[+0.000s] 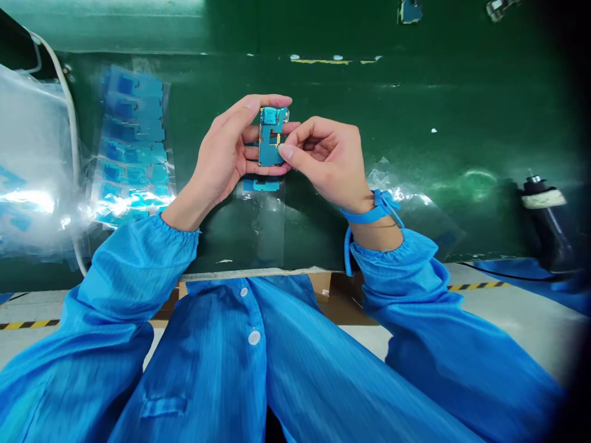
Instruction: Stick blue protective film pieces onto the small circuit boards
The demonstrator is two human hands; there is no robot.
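Observation:
My left hand [222,151] holds a small circuit board [268,155] upright over the bench, its fingers around the back and edges. A blue film covers much of the board's face, with a cut-out in the middle and gold contacts along the edges. My right hand [333,159] pinches at the board's lower right edge, thumb on the front; what lies under the fingertips is hidden. Just below the board, a clear strip [270,215] with a blue film piece [261,185] lies on the bench. A blue wrist strap [369,214] circles my right wrist.
Left on the green bench [462,123] lies a clear sheet of blue film pieces [132,147], beside a white cable [69,111] and a plastic bag [32,141]. A black tool [547,215] stands at the right. Another board [410,11] and a metal part [500,8] lie far back.

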